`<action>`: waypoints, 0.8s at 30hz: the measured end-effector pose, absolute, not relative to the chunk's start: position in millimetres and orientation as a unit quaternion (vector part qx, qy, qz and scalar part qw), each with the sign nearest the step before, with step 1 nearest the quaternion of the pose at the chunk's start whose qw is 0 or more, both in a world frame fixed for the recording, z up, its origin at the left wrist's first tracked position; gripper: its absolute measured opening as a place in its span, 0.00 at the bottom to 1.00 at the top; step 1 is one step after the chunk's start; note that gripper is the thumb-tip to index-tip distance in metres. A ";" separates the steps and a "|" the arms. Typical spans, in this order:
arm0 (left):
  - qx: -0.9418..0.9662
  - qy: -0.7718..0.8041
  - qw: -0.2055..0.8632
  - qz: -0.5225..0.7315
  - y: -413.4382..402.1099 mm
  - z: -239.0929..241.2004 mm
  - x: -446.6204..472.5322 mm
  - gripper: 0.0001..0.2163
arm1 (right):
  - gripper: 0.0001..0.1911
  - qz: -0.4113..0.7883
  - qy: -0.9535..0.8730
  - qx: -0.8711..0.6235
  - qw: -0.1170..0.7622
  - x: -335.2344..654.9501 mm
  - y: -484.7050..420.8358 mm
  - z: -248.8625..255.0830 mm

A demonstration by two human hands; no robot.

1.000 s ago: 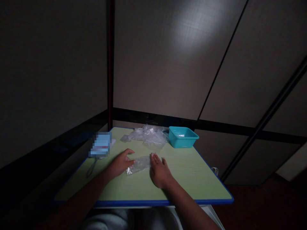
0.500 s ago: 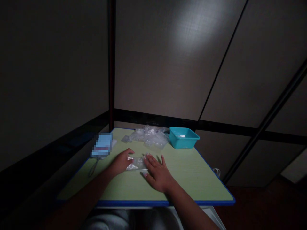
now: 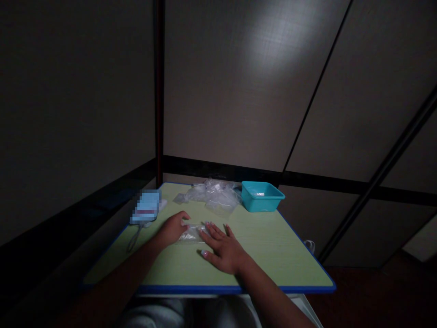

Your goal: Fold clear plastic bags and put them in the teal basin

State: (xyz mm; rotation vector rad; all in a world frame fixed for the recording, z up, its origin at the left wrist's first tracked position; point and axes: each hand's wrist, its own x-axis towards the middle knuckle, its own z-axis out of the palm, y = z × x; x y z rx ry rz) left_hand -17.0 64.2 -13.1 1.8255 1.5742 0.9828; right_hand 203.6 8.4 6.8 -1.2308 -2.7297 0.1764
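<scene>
A small clear plastic bag [image 3: 192, 233] lies flat on the green tabletop [image 3: 273, 255], crinkled and shiny. At its left end, my left hand [image 3: 173, 228] has its thumb on the plastic, and the curved index finger stands apart from the thumb. My right hand [image 3: 223, 249] is open, fingers spread, with the fingertips flat on the bag's right part and hiding that end. The right thumb points left, just below the bag. Beyond both hands is a loose heap of clear plastic bags [image 3: 218, 196].
A turquoise plastic basin [image 3: 261, 203] stands at the back right edge, with something shiny inside. On the left edge lies a blurred-out light-blue object [image 3: 146, 206] with a looped strap [image 3: 134, 239]. The table has a blue rim [image 3: 191, 289]; dark panelled walls stand close behind and left.
My right hand has shifted slightly left and its fingers are spread a little wider over the bag. The bag looks flatter. My left hand has barely moved.
</scene>
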 end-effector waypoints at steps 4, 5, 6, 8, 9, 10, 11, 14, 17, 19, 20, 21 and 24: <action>0.680 0.601 0.233 0.350 62.8 -10.3 -18.6 0.08 | 0.33 0.060 -0.902 -0.420 0.080 204.0 10.6 2.6; 0.679 0.607 0.221 0.349 60.6 -8.4 -18.2 0.08 | 0.34 0.060 -0.902 -0.419 0.078 204.1 11.3 1.2; 0.677 0.612 0.208 0.351 57.1 -6.2 -16.8 0.09 | 0.34 0.060 -0.903 -0.419 0.077 204.2 12.0 -0.1; 0.682 0.615 0.162 0.360 45.8 -1.1 -9.9 0.11 | 0.34 0.060 -0.904 -0.417 0.078 204.4 13.1 -2.4; 0.686 0.613 0.135 0.368 38.3 1.2 -3.9 0.12 | 0.33 0.061 -0.904 -0.416 0.079 204.5 13.5 -3.4; 0.713 0.593 0.075 0.365 30.2 3.1 3.7 0.13 | 0.33 0.061 -0.904 -0.415 0.081 204.6 13.9 -4.3; 0.739 0.570 0.036 0.358 21.9 4.4 12.7 0.15 | 0.32 0.060 -0.904 -0.415 0.081 204.6 14.3 -5.0; 0.812 0.492 0.011 0.314 2.0 3.8 42.6 0.21 | 0.30 0.049 -0.908 -0.410 0.072 204.4 15.2 -6.1; 0.837 0.475 0.046 0.270 -3.4 -1.6 65.9 0.26 | 0.31 0.030 -0.915 -0.399 0.053 203.5 15.8 -5.7; 0.833 0.487 0.071 0.253 -0.3 -5.9 73.8 0.27 | 0.32 0.020 -0.918 -0.394 0.043 202.7 15.9 -4.8; 0.828 0.496 0.081 0.246 2.0 -8.0 75.4 0.27 | 0.32 0.017 -0.918 -0.393 0.042 202.2 15.8 -4.2; 0.824 0.506 0.090 0.240 4.4 -10.0 75.8 0.28 | 0.33 0.015 -0.919 -0.392 0.042 201.7 15.6 -3.5; 0.814 0.527 0.107 0.219 9.3 -16.3 71.2 0.30 | 0.33 0.022 -0.919 -0.390 0.050 200.5 15.0 -1.5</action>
